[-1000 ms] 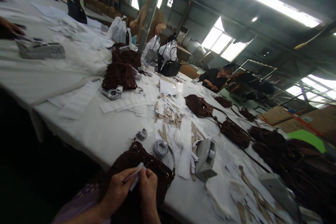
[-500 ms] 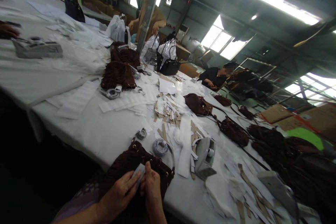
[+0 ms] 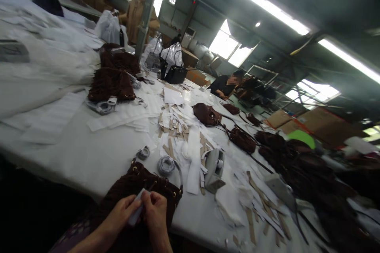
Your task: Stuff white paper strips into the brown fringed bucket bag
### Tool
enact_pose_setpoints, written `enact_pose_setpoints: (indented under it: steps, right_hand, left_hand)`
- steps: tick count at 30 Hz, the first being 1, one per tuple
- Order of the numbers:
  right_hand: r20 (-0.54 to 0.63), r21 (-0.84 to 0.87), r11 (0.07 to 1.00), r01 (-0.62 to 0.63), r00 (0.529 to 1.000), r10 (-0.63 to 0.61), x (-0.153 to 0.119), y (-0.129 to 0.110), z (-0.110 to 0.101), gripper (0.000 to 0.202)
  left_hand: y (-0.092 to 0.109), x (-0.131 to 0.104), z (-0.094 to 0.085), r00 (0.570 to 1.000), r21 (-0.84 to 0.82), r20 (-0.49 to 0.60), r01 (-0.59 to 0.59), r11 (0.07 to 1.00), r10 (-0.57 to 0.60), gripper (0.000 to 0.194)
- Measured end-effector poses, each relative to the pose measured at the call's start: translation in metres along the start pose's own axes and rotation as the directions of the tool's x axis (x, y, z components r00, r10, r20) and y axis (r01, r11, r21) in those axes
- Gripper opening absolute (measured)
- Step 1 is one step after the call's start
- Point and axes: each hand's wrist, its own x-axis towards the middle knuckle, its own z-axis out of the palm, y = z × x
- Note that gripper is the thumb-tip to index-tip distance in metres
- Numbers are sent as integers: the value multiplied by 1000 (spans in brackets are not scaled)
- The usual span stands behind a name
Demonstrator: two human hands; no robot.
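Both hands meet at the near edge of the white table (image 3: pixel 97 158), low in the head view. Left hand (image 3: pixel 120 216) and right hand (image 3: pixel 154 214) pinch one small pale strip (image 3: pixel 135 212), a paper or tape piece, between them: left thumb and fingers closed on its lower end, right thumb and forefinger pressed together on its upper end. Fingers of both hands curled in, none spread. The strip is held just above a dark brown fringed bag (image 3: pixel 139 189) that lies at the table edge directly under the hands; whether the strip touches the bag cannot be told. Just beyond the bag: two grey tape rolls (image 3: pixel 165 165), a pale tape dispenser (image 3: pixel 214 168), and a scatter of white and tan paper strips (image 3: pixel 178 124). More brown bags (image 3: pixel 242 139) lie further along the table to the right. A seated person (image 3: pixel 223 85) is at the far end.
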Motion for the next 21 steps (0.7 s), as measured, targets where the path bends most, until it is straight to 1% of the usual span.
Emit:
enact_pose_setpoints:
  steps: [2, 4, 6, 7, 8, 9, 10, 11, 12, 13, 14, 16, 17, 18, 19, 21]
  right_hand:
    - [-15, -29, 999, 15, 1000, -16, 0, 5, -3, 43]
    - [-48, -61, 998, 27, 998, -30, 0, 11, -2, 42]
    - [-67, -117, 992, 47, 996, -55, 1, 14, -3, 44]
    - [-70, -154, 986, 64, 995, -76, 2, 13, -7, 45]
    - [-80, -195, 977, 90, 991, -108, 4, 10, -15, 47]
    - [-117, -237, 964, 119, 982, -150, 6, 4, -29, 48]
    - [-185, -274, 952, 137, 964, -192, 9, -3, -48, 49]
    - [-294, -306, 940, 153, 923, -246, 13, -12, -73, 49]
    - [-459, -321, 939, 128, 846, -272, 17, -22, -101, 51]
    - [-602, -304, 949, 84, 755, -260, 22, -31, -133, 53]
    - [-679, -291, 955, 62, 689, -252, 27, -39, -165, 59]
    - [-762, -269, 963, 11, 610, -220, 36, -49, -222, 71]
    - [-784, -253, 967, -18, 589, -194, 41, -51, -244, 74]
    - [-791, -236, 971, -43, 589, -166, 45, -51, -261, 75]
    - [-788, -219, 974, -63, 600, -138, 50, -49, -273, 73]
    - [-764, -193, 977, -90, 639, -92, 59, -44, -283, 66]
  left_hand:
    - [-7, 2, -2, 999, -34, 41, 27, 999, -26, 47]
    - [-17, 8, -6, 998, -36, 47, 40, 999, -39, 45]
    - [-28, 16, -13, 999, 12, 32, 36, 999, -36, 47]
    - [-33, 21, -18, 999, 46, 15, 32, 998, -33, 49]
    - [-38, 25, -22, 1000, 81, -5, 31, 996, -31, 51]
    - [-43, 28, -26, 999, 110, -22, 34, 993, -32, 53]
    - [-47, 30, -30, 999, 131, -36, 38, 991, -33, 54]
    - [-50, 32, -33, 998, 144, -44, 43, 989, -37, 55]
    - [-52, 33, -35, 998, 149, -46, 46, 988, -40, 56]
    - [-54, 34, -36, 998, 148, -43, 50, 988, -44, 56]
    - [-55, 34, -36, 998, 143, -38, 52, 988, -47, 56]
    - [-56, 34, -35, 998, 124, -33, 50, 991, -46, 56]
    - [-56, 35, -33, 998, 116, -28, 51, 992, -49, 56]
    - [-56, 35, -32, 998, 113, -26, 53, 992, -50, 57]
    - [-56, 35, -30, 998, 115, -31, 50, 992, -47, 57]
    - [-54, 35, -28, 998, 129, -49, 31, 991, -25, 58]
